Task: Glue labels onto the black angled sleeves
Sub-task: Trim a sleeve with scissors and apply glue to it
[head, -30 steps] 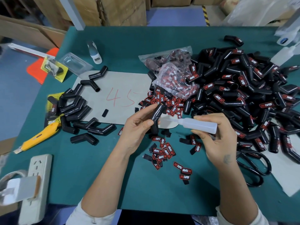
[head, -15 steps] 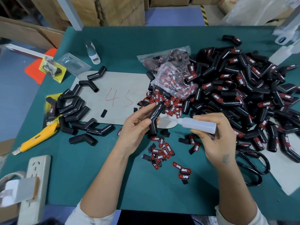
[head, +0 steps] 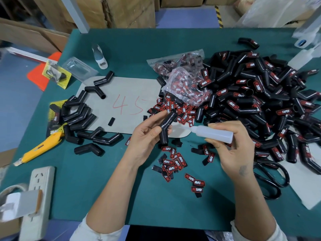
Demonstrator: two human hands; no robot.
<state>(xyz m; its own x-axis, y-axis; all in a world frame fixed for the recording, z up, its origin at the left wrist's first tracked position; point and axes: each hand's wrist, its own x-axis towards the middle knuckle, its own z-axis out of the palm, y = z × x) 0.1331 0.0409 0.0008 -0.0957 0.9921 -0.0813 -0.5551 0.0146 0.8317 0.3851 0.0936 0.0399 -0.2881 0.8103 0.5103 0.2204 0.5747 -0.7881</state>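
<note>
Black sleeve (head: 166, 126): bare of label, angled, held above the green bench (head: 173, 206) near centre.
Left hand (head: 147, 136): grip clenched round the sleeve, thumb on its bend.
Right hand (head: 231, 146): grip grasping a clear glue bottle (head: 212, 133), nozzle pointing at the sleeve's bend, just beside it.
Loose labels (head: 173, 162): red and black, scattered below the hands.
Labelled sleeves (head: 260, 101): large heap, right.
Bare sleeves (head: 81, 119): small group, left, beside a yellow knife (head: 40, 150).
</note>
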